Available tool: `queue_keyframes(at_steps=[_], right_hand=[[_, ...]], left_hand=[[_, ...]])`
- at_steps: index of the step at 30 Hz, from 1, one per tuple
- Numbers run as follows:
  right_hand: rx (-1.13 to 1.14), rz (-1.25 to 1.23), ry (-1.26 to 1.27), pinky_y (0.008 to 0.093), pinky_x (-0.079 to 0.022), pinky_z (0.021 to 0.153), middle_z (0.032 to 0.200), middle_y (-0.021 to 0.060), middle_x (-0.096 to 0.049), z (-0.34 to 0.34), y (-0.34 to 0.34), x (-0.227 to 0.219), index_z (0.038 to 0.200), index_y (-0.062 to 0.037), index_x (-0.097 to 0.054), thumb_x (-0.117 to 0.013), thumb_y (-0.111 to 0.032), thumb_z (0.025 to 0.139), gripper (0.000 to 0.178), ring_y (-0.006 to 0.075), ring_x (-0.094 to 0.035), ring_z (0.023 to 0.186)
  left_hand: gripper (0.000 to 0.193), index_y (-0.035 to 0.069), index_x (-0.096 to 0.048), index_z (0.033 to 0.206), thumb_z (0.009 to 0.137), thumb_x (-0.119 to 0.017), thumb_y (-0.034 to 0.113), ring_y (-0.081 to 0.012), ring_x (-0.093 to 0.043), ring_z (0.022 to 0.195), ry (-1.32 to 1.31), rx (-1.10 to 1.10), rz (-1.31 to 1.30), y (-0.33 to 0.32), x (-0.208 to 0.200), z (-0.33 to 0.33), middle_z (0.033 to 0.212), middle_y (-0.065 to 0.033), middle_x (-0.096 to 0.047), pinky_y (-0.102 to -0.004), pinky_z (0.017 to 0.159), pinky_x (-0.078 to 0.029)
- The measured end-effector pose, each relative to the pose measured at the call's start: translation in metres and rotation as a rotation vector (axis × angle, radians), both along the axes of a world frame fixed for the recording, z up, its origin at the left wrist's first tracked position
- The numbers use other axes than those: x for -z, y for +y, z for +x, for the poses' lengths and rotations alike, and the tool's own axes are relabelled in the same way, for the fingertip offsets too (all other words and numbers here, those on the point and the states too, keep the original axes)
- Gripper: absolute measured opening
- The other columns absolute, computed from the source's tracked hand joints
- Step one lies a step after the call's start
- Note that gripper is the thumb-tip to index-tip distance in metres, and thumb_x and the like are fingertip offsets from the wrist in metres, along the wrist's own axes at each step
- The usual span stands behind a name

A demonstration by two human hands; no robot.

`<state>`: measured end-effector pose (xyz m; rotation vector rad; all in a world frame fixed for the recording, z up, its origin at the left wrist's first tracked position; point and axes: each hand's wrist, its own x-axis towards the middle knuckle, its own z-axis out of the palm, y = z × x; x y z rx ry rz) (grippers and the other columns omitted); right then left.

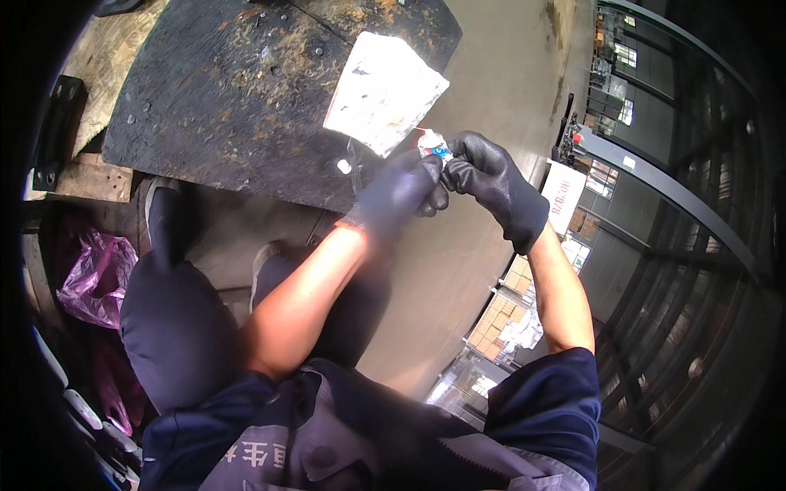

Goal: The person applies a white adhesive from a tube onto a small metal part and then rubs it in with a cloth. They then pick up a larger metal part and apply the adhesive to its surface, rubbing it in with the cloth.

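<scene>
Head view, far left: pale wooden boards (102,57) with rough grain, a flat black bracket (61,131) lying against them; lower down, a crumpled, translucent pink-purple plastic bag (98,278).
Dark slab: a broad, scuffed black surface (213,98) with a curved lower edge, rusty brown stains and small round studs (the fisheye may exaggerate the curve).
White pad: a creased, four-sided sheet (381,86), brightly lit and smudged, lying near the slab's right end; a small white scrap (344,166) sits just below it.
Left hand: a black-gloved hand (401,184), partly blurred, fingers curled in and closed on the packet's lower part.
Small packet: a crumpled white, blue and red piece (432,145), held between both hands, just beside the pad's lower right corner; its lower end is hidden by fingers.
Right hand: a smooth, shiny black glove (495,184), thumb and fingers brought together, pinching the packet's right side.
Edges and room: the slab's right edge ends short of the right hand; smooth grey floor (508,65) stretches past it, giving that elbow space outward.
Far right: stacked brown cartons (498,323), a white panel (565,196) and a long grey beam (679,184), all well apart from the hands.
</scene>
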<state>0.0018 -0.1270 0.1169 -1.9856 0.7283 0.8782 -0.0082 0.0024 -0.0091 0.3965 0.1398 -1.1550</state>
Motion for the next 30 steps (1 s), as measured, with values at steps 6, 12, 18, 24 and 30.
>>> queue_keyframes(at_steps=[6, 12, 18, 24, 30], right_hand=[[0.034, -0.032, -0.035, 0.0267, -0.044, 0.077, 0.084, 0.0015, -0.057, -0.001, 0.008, -0.001, 0.102, -0.0013, -0.058, -0.05, -0.018, 0.092, 0.021, 0.0096, -0.052, 0.08], [-0.036, -0.219, -0.004, 0.0253, -0.042, 0.068, 0.075, 0.0005, -0.055, 0.004, 0.016, 0.008, 0.087, -0.0041, -0.058, -0.045, -0.012, 0.093, 0.016, 0.0077, -0.05, 0.073], [-0.018, -0.173, -0.032, 0.0224, -0.039, 0.06, 0.073, -0.0015, -0.052, 0.007, 0.014, 0.011, 0.09, -0.0044, -0.055, -0.046, -0.023, 0.096, 0.021, 0.0061, -0.044, 0.065], [0.114, 0.002, 0.082, 0.0214, -0.039, 0.057, 0.075, -0.0004, -0.055, 0.009, -0.002, 0.019, 0.092, -0.0069, -0.056, -0.05, -0.028, 0.095, 0.023, 0.0061, -0.047, 0.063], [0.157, -0.048, 0.065, 0.0206, -0.038, 0.058, 0.075, -0.0009, -0.055, 0.004, 0.007, 0.008, 0.095, -0.0071, -0.057, -0.05, -0.028, 0.095, 0.022, 0.0056, -0.047, 0.063]], left_hand=[[0.024, 0.008, -0.056, 0.092, 0.098, -0.046, 0.029, -0.007, -0.048, 0.052, -0.062, 0.034, -0.05, 0.001, 0.009, 0.004, 0.061, 0.0017, -0.05, -0.0224, 0.048, -0.039], [0.025, 0.007, -0.058, 0.091, 0.098, -0.047, 0.029, -0.005, -0.045, 0.048, -0.116, 0.098, 0.099, 0.0, 0.002, 0.008, 0.062, 0.0013, -0.053, -0.0211, 0.046, -0.036], [0.025, 0.007, -0.056, 0.091, 0.099, -0.049, 0.029, -0.0039, -0.045, 0.049, -0.116, -0.063, 0.145, -0.003, -0.001, 0.005, 0.062, 0.0015, -0.053, -0.0216, 0.045, -0.037], [0.024, 0.006, -0.054, 0.091, 0.099, -0.046, 0.027, -0.0042, -0.046, 0.05, -0.183, -0.116, 0.074, -0.004, 0.012, -0.002, 0.06, 0.0015, -0.051, -0.0216, 0.046, -0.039], [0.027, 0.006, -0.055, 0.089, 0.098, -0.047, 0.03, -0.0054, -0.047, 0.05, -0.095, -0.062, 0.069, -0.005, 0.005, 0.001, 0.059, 0.0012, -0.05, -0.0216, 0.047, -0.038]])
